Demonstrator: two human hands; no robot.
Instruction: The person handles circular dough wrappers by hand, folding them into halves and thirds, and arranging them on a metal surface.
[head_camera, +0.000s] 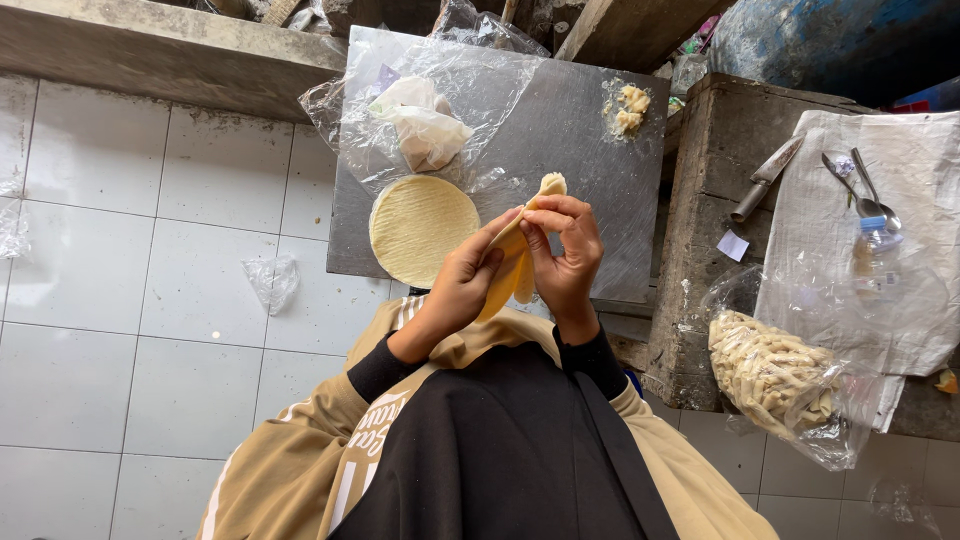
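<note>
My left hand (462, 285) and my right hand (565, 250) together hold a folded piece of pale yellow dough (518, 255) above my lap, fingers pinching along its edge. Its top end sticks up past my right fingertips. Just beyond my left hand, a stack of round flat dough sheets (422, 228) lies on a grey metal board (580, 130) covered with clear plastic. A crumpled white plastic wrap (425, 125) sits behind the stack.
A small lump of filling (630, 108) sits at the board's far right corner. To the right, a concrete block holds a knife (765, 178), spoons (865, 190) on white cloth, and a clear bag of finished pastries (775, 375). White floor tiles (150, 300) lie left.
</note>
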